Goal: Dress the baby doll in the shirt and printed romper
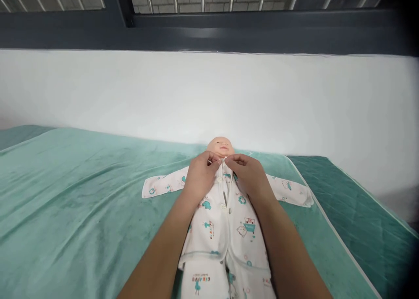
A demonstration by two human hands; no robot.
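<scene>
A baby doll (220, 145) lies on its back, its head toward the wall. It wears a white printed baby jacket (209, 229) with both sleeves stretched out sideways. My left hand (203, 171) pinches the jacket's left front edge at the collar, just under the doll's chin. Opposite it, my right hand (247, 172) pinches the other front edge; the fingertips of both hands nearly meet. Below the hands the jacket front gapes a little, with snap buttons (229, 210) showing undone along the edges. White printed trousers (204, 283) cover the legs at the bottom.
A light green blanket (81, 203) spreads under the doll, with folds on the left. Darker green quilted bedding (363, 207) lies to the right. Behind stands a white wall (196, 94), topped by a dark window frame (203, 32) with metal bars.
</scene>
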